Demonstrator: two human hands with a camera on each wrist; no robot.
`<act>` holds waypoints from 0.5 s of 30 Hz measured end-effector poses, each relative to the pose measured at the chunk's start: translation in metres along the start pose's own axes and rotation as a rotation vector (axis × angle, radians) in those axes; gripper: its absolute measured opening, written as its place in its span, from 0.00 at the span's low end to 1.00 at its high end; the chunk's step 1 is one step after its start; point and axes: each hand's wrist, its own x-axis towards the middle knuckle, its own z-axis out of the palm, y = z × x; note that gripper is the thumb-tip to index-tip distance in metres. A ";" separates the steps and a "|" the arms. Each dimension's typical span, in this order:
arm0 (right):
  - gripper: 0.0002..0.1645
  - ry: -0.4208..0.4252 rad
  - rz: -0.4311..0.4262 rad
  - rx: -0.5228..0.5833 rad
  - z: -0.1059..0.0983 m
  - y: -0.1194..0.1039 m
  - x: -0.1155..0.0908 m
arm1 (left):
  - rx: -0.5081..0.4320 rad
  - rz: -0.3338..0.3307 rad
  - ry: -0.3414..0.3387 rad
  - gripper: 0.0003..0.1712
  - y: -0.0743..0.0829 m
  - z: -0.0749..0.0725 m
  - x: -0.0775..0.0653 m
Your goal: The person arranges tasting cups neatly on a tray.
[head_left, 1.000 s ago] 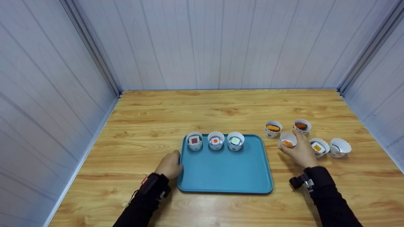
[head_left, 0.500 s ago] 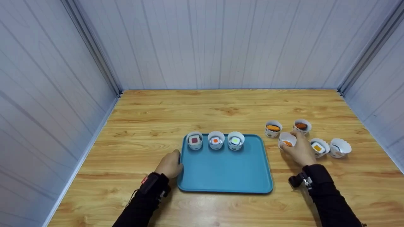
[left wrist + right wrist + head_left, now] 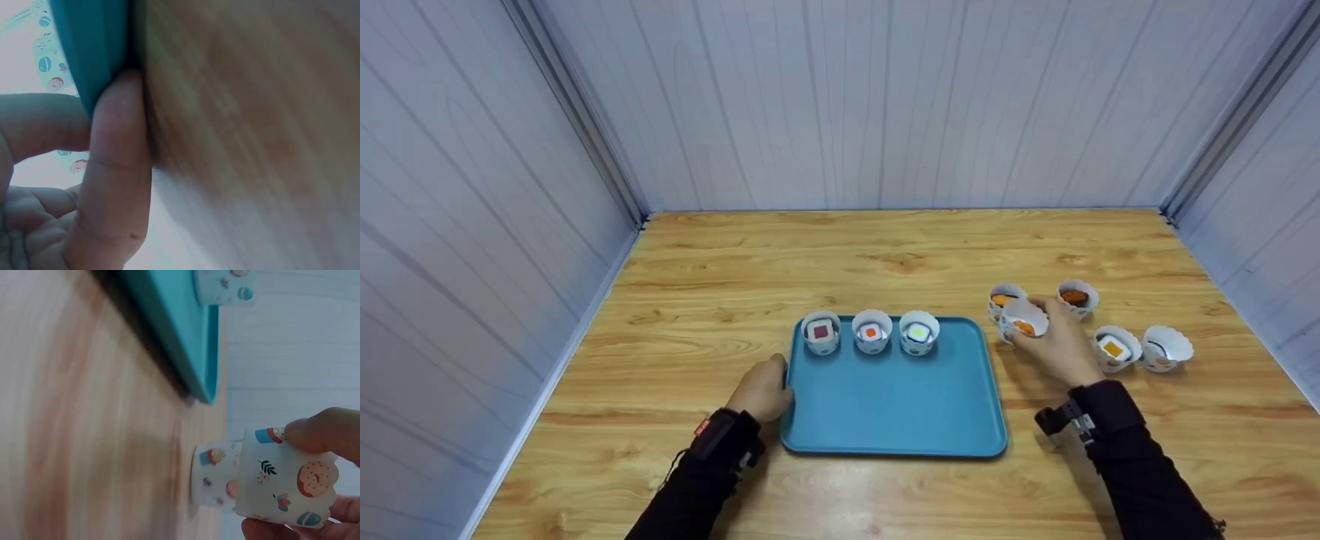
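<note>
Our right hand (image 3: 1057, 346) is pinching a paper cup (image 3: 284, 481), now lifting it off the surface (image 3: 900, 495) trayward, so it's leaving the other cups (image 3: 1167, 351); our left hand (image 3: 761, 390) is gripping the tray (image 3: 895, 397)

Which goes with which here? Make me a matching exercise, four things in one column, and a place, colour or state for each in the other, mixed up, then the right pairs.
1. Tray
2. Left hand
3. Right hand
4. Cup with the maroon-topped piece

A. Holds a patterned cup
B. Leftmost on the tray
C. Blue, lying on the wooden table
D. Pinches the tray's edge

Pairs: 1-C, 2-D, 3-A, 4-B
</note>
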 end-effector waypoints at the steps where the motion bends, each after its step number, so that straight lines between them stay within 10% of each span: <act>1: 0.42 -0.006 -0.017 0.009 0.002 -0.004 0.001 | 0.000 -0.001 0.001 0.11 0.000 0.000 0.000; 15: 0.38 -0.112 -0.179 0.048 0.034 -0.031 0.016 | 0.006 0.007 0.013 0.10 -0.002 0.001 0.000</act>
